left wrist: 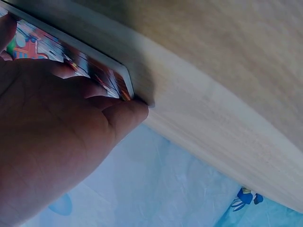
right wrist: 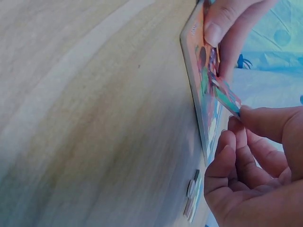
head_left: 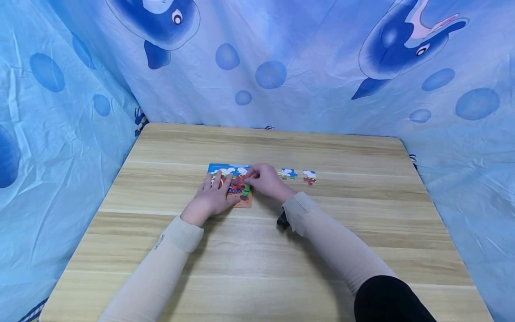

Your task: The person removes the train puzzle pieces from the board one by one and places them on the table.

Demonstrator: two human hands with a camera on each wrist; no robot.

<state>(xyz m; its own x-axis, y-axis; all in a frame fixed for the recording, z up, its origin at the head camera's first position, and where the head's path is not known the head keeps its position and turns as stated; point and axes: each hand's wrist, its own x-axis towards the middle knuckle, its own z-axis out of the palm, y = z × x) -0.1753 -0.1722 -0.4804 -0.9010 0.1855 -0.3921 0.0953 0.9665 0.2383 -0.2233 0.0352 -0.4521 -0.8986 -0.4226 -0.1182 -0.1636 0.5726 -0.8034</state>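
Note:
A colourful jigsaw puzzle board (head_left: pixel 245 204) lies flat on the table, with a blue sky strip at its far side and an orange near edge. My left hand (head_left: pixel 210 199) rests across its left part, fingers spread; in the left wrist view the little finger reaches the board's corner. Between thumb and fingertips my right hand (head_left: pixel 268 181) pinches a jigsaw piece (right wrist: pixel 227 97), tilted over the board's right part. One end of this piece is close to the board's surface; I cannot tell whether it touches. The left hand hides much of the picture.
Right of the board lie loose jigsaw pieces: one with cloud and sky (head_left: pixel 288 173), another with a red patch (head_left: pixel 309 177). The wooden table (head_left: pixel 257 268) extends on all sides. A blue dolphin-print curtain (head_left: pixel 306 89) hangs behind it.

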